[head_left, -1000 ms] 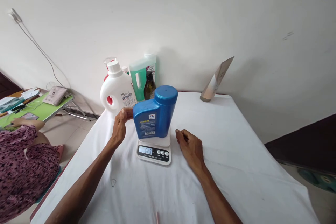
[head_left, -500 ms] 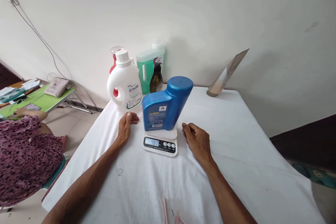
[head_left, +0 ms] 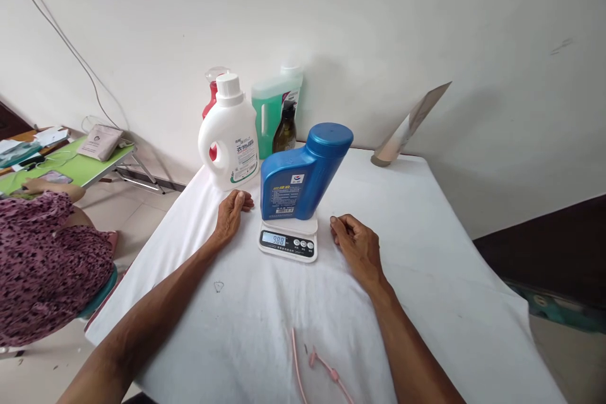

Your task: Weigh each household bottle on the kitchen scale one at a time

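Note:
A blue plastic bottle (head_left: 296, 186) with a wide round cap stands on a small white kitchen scale (head_left: 288, 246). The scale's lit display (head_left: 274, 239) reads 988. To the left of the scale, my left hand (head_left: 231, 211) rests on its side on the cloth, fingers loosely bent and apart from the bottle, holding nothing. On the other side lies my right hand (head_left: 356, 245), its fingers curled in toward the thumb; nothing shows in them. Neither hand touches the bottle or the scale.
Behind my left hand stand a white detergent jug (head_left: 231, 139), a red spray bottle (head_left: 211, 98), a green jug (head_left: 269, 107) and a dark pump bottle (head_left: 285, 129). A leaning pouch (head_left: 402, 132) is at the back right. Pink cords (head_left: 326, 369) lie in front. A person (head_left: 52, 265) sits at left.
The whole view has shifted slightly, with more of the pink cords showing at the front. The display has gone from 987 to 988. Both hands stay beside the scale.

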The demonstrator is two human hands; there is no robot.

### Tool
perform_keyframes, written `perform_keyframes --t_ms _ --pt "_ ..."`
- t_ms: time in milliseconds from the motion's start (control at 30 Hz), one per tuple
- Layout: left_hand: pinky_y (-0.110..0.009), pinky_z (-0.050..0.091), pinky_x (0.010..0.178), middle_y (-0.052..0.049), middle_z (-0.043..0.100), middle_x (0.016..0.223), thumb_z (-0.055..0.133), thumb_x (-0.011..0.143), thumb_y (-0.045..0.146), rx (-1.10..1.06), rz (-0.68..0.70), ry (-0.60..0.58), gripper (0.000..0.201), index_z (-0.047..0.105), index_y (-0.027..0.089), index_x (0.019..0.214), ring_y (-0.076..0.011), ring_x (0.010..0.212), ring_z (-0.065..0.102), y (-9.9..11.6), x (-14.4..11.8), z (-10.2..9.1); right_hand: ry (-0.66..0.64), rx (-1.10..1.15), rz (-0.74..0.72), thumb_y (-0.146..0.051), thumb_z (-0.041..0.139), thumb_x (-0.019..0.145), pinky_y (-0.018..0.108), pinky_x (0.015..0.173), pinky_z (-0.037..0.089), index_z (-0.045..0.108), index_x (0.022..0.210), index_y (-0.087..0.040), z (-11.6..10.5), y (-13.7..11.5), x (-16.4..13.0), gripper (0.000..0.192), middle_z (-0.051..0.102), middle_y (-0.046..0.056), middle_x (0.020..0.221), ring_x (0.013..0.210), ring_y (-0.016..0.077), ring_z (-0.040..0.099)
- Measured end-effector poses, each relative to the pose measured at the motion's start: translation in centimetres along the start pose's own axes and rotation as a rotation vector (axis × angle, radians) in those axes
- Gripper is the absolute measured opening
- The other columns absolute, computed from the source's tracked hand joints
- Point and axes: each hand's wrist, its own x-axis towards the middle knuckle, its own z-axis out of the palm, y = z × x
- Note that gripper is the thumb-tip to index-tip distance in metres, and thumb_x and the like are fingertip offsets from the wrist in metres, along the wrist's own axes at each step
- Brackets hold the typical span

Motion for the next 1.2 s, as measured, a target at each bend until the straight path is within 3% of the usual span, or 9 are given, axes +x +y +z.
perform_keyframes --t_ms 500,1200 --pt "-0.034 0.058 0.076 -0.007 0.074 0.082 0.066 0.087 0.075 0.043 0.001 -0.023 0.057 0.069 0.019 0.087 -0.0207 0.077 0.071 0.29 -0.27 -0.02 -0.039 0.072 -0.001 -0.062 0.056 0.092 0.028 0.057 0.038 0.055 0.071 -0.024 -0.37 0.19 -0.11 0.044 0.054 -0.002 0.057 0.055 0.0148 0.048" --pt "-0.033 0.057 0.073 -0.007 0.072 0.083 0.058 0.095 0.068 0.064 0.027 -0.068 0.051 0.065 0.018 0.087 -0.0196 0.077 0.07 -0.24 0.38 -0.08 -0.039 -0.015 -0.011 -0.065 0.055 0.093 0.029 0.057 0.036 0.055 0.069 -0.024 0.0 0.03 0.56 0.047 0.052 -0.003 0.057 0.055 0.0148 0.046"
